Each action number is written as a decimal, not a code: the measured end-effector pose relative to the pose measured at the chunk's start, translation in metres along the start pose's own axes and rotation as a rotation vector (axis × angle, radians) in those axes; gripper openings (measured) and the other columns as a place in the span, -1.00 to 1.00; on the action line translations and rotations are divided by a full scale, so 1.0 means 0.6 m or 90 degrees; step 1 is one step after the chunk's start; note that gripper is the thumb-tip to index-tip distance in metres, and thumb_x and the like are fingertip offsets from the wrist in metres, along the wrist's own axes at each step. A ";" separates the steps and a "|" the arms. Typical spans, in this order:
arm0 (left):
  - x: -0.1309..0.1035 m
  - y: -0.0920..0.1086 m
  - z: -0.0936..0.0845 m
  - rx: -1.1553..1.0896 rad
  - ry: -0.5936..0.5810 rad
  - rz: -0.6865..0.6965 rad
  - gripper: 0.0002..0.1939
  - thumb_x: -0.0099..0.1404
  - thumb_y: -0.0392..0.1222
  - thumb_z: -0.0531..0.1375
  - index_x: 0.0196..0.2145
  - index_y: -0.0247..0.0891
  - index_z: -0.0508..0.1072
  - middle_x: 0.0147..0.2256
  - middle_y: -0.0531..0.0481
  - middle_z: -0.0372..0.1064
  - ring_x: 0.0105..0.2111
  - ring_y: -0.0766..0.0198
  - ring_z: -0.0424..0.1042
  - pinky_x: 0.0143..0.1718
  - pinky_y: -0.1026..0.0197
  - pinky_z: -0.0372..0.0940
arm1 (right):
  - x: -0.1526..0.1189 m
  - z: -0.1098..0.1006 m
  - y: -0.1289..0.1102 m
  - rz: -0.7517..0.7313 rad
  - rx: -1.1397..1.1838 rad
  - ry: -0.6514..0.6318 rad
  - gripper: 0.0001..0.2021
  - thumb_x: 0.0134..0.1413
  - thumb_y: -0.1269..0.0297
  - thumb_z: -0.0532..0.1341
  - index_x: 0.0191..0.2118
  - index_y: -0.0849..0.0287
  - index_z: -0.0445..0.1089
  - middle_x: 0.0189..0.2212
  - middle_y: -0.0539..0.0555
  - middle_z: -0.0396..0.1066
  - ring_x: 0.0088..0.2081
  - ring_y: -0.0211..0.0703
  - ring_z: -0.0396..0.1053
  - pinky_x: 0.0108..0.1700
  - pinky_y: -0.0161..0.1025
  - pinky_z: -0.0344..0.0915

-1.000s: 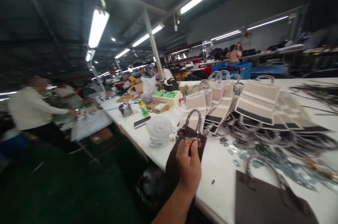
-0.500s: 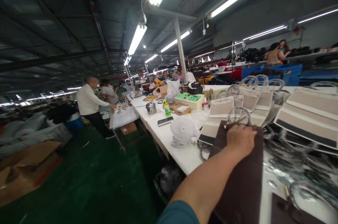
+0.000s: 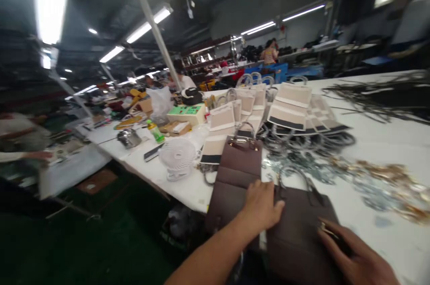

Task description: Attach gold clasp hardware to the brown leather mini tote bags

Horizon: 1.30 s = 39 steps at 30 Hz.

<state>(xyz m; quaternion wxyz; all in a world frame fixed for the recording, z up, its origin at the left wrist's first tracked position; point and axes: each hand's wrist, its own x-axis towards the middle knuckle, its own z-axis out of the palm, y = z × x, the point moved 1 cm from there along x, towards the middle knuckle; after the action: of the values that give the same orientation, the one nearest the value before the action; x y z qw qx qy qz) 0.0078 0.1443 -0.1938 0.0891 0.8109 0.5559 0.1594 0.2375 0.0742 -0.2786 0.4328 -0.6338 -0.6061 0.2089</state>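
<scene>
My left hand lies on the lower part of a dark brown bag panel, fingers forward and thumb out to the side. A looped handle with metal fittings tops that panel. Right beside it lies a second brown bag panel with its own looped handle. At this panel's right side my right hand is closed around a small piece with a shiny metal end; blur and the fingers hide what kind it is.
Beige panels with handles are piled behind. Wrapped metal fittings spread to the right, dark strips beyond. A white fan, phone, green bottle and control box stand left. A co-worker is at far left.
The view has swung to the right. My left hand has moved from near the first panel's handle down to its lower part. My right hand has come into view at the second panel.
</scene>
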 end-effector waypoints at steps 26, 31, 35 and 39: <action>0.067 0.020 0.014 -0.968 -0.222 -0.398 -0.50 -0.09 -0.13 0.53 -0.20 -0.40 0.57 -0.29 -0.20 0.58 -0.36 0.09 0.56 -0.18 0.01 0.46 | 0.016 -0.033 -0.045 0.183 0.256 0.035 -0.61 0.08 -0.02 0.37 -0.05 0.10 0.57 -0.19 0.11 0.64 -0.20 0.01 0.59 -0.10 -0.09 0.55; 0.068 0.015 0.030 -1.054 -0.280 -0.392 -0.53 -0.05 -0.21 0.52 -0.16 -0.36 0.57 -0.26 -0.17 0.61 -0.32 0.07 0.59 -0.12 0.01 0.46 | 0.034 -0.042 -0.046 0.161 0.219 0.023 -0.69 0.07 0.00 0.39 -0.16 0.08 0.61 -0.17 0.09 0.65 -0.17 0.03 0.59 -0.02 -0.06 0.53; 0.071 0.012 0.050 -1.093 -0.307 -0.400 -0.59 0.02 -0.20 0.50 -0.17 -0.35 0.58 -0.26 -0.17 0.61 -0.30 0.07 0.60 -0.13 0.03 0.47 | 0.061 -0.049 -0.049 0.032 0.157 0.049 -0.82 0.12 0.10 0.39 -0.18 0.00 0.63 -0.16 0.03 0.64 -0.13 -0.04 0.58 0.01 -0.11 0.52; 0.070 0.007 0.064 -1.116 -0.321 -0.394 -0.60 0.07 -0.20 0.48 -0.13 -0.36 0.58 -0.25 -0.19 0.61 -0.30 0.06 0.61 -0.13 0.03 0.48 | 0.084 -0.048 -0.052 -0.030 0.079 0.032 -0.84 0.19 0.13 0.35 -0.16 0.00 0.62 -0.23 0.03 0.63 -0.21 -0.08 0.58 -0.11 -0.16 0.53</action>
<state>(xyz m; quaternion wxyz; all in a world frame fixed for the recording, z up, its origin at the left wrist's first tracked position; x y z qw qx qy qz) 0.0389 0.1833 -0.2217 0.8183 0.2840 0.3928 0.3090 0.2510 0.1102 -0.2251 0.4912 -0.5963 -0.5957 0.2199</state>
